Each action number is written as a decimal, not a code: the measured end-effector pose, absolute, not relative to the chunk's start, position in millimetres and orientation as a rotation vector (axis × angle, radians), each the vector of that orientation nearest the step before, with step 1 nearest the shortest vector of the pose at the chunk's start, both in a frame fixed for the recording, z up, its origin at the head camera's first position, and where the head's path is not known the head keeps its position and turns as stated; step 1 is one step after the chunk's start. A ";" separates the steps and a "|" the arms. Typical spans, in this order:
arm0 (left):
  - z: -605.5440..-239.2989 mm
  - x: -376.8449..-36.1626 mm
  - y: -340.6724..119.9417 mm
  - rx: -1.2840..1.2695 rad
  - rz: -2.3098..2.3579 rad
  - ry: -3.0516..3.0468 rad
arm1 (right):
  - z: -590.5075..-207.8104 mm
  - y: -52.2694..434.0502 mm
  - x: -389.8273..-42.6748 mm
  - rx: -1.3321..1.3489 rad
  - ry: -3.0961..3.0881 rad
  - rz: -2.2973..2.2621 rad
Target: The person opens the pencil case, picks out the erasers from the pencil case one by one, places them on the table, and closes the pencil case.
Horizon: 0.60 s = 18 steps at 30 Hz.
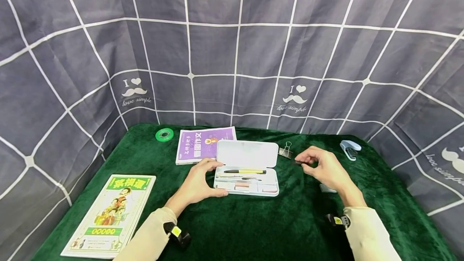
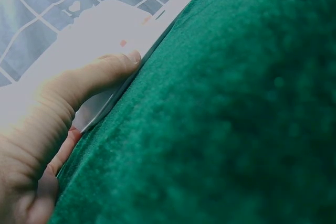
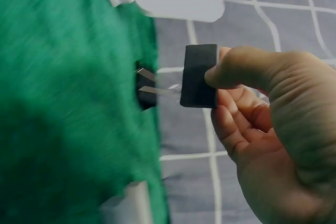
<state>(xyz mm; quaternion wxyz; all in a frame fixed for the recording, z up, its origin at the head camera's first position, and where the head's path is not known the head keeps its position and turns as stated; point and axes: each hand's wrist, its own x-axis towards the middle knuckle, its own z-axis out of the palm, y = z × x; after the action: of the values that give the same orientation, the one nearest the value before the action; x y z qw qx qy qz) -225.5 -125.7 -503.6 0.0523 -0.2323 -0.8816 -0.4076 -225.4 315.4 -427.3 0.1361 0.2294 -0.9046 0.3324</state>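
Note:
An open white pencil case (image 1: 247,154) lies mid-table with its lid raised at the back. Inside are a yellow-and-black pen (image 1: 245,171), other slim writing tools and small pinkish blocks (image 1: 241,186). My left hand (image 1: 197,182) grips the case's left end, thumb at the front corner and fingers farther back; in the left wrist view the thumb lies along the case edge (image 2: 118,85). To the right of the case, my right hand (image 1: 322,164) pinches a small black rectangular block (image 3: 199,76) between thumb and fingers. A black binder clip (image 1: 285,153) with silver handles lies near that hand.
A purple book (image 1: 195,144) lies behind the case, beside a green tape roll (image 1: 160,135). A green-and-white illustrated booklet (image 1: 108,216) is at left. A light-blue stapler (image 1: 350,150) stands at far right. A small pale object (image 1: 328,189) is partly under my right wrist.

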 end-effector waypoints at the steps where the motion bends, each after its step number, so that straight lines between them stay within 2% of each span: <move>1: -503.3 -225.2 -125.8 -0.708 -1.246 -2.678 | -431.5 317.2 -226.7 0.656 -2.624 0.959; 8: -502.3 -224.3 -125.1 -0.708 -1.256 -2.680 | -454.8 323.6 -234.5 0.673 -2.724 0.887; 18: -503.4 -225.9 -125.5 -0.700 -1.236 -2.687 | -450.4 324.5 -233.7 0.688 -2.859 0.932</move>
<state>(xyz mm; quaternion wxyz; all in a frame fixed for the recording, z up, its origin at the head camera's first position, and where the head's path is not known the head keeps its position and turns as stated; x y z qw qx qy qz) -225.9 -125.5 -503.4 0.0513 -0.2301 -0.8829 -0.4062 -233.7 324.5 -450.4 0.0284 0.2231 -0.9265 0.3019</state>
